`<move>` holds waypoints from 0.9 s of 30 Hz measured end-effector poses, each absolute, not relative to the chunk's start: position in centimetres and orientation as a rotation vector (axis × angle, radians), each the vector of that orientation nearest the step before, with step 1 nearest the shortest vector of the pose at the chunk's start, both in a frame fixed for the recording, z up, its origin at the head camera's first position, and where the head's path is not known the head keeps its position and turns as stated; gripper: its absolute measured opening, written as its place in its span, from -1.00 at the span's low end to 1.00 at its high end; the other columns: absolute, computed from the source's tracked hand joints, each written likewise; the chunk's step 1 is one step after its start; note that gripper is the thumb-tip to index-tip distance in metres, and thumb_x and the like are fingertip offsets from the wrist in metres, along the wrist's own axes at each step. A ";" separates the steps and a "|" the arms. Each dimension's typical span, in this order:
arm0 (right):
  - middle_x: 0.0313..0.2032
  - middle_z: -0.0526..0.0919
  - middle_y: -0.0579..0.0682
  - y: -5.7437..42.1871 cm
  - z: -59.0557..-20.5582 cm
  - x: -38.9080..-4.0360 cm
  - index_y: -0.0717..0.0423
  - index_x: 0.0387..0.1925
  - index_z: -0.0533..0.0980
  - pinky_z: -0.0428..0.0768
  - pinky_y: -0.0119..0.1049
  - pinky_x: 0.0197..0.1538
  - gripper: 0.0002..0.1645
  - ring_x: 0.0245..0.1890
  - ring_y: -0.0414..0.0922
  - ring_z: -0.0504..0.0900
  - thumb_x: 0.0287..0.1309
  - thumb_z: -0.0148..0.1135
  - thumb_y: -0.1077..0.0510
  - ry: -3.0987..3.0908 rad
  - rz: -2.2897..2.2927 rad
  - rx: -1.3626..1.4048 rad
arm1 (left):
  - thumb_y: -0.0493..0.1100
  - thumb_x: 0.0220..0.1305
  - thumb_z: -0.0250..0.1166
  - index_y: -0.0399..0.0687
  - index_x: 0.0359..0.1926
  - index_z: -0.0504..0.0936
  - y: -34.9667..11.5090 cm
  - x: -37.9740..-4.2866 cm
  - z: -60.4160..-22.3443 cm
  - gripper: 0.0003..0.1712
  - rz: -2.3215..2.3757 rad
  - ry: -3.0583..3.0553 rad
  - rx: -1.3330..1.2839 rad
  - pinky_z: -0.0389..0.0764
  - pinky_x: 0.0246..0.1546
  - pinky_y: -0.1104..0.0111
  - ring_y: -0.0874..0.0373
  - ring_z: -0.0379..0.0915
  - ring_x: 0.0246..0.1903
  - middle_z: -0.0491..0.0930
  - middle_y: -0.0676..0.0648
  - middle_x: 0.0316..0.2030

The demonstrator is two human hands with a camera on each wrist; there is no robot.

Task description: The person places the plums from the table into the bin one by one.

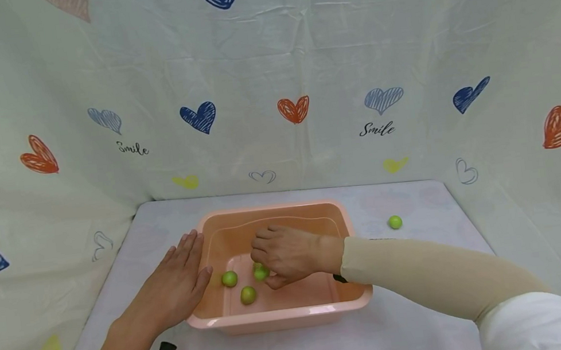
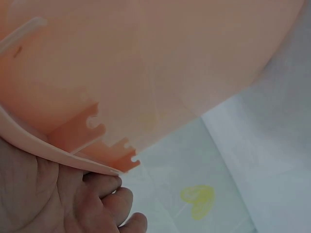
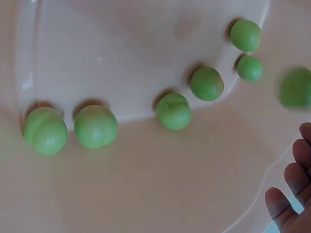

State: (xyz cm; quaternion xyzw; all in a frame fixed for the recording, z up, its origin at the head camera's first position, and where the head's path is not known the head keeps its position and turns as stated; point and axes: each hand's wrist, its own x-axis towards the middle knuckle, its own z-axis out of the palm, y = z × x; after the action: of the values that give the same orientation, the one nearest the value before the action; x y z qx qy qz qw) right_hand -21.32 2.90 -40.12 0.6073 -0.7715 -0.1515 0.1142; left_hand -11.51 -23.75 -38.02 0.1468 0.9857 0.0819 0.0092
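Observation:
A pink plastic basin [image 1: 278,315] stands on the table with several round green plums [image 1: 248,295] inside it. My left hand [image 1: 180,279] rests along the basin's left rim with its fingers straight; in the left wrist view, the palm and fingers [image 2: 104,199] lie against the outer edge of that rim. Inside the basin, my right hand [image 1: 289,255] hangs palm down over the plums, fingers pointing downward. The right wrist view shows its spread fingertips [image 3: 296,177] apart from a motion-blurred plum [image 3: 295,87]. Several other plums [image 3: 95,126] lie along the basin floor's edge.
One more green plum [image 1: 395,222] lies on the table [image 1: 418,197] right of the basin, beyond my right forearm. A pale sheet [image 1: 328,48] printed with hearts hangs behind the table and at both sides.

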 end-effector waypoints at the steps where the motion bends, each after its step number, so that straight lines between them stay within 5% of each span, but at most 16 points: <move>1: -0.22 0.56 -0.18 2.9 -40.1 -21.3 -0.09 -0.15 0.53 0.41 -0.32 -0.13 -0.54 -0.17 -0.16 0.43 0.46 0.00 -0.34 -2.266 -0.447 1.777 | 0.04 0.63 0.06 -0.47 0.60 0.08 -23.7 -11.5 -38.0 -0.17 0.255 3.080 0.463 0.18 0.55 -0.22 -0.36 0.02 0.60 0.07 -0.44 0.61; 13: -0.11 0.63 -0.14 3.6 -38.9 -21.7 -0.03 -0.06 0.57 0.52 -0.28 -0.03 -0.66 -0.09 -0.13 0.49 0.40 0.14 -0.17 -2.272 -0.375 1.711 | 0.04 0.64 0.04 -0.47 0.60 0.06 -23.7 -11.6 -38.0 -0.17 0.244 3.078 0.463 0.18 0.55 -0.22 -0.36 0.01 0.60 0.06 -0.44 0.61; 27: -0.18 0.61 0.03 8.6 -31.7 -24.0 0.14 -0.09 0.56 0.43 -0.14 -0.15 -0.70 -0.17 0.03 0.49 0.32 0.32 0.00 -2.222 -0.045 1.289 | 0.03 0.63 0.05 -0.48 0.60 0.06 -23.7 -11.5 -38.1 -0.17 0.246 3.082 0.463 0.19 0.55 -0.23 -0.37 0.02 0.60 0.06 -0.44 0.61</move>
State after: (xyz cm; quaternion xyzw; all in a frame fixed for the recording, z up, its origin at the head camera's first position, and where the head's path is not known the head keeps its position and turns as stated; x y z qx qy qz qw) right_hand -23.99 8.58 -31.72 0.4813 -0.8297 -0.0168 0.2822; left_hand -11.54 -23.67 -38.09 0.1482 0.9858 0.0787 0.0076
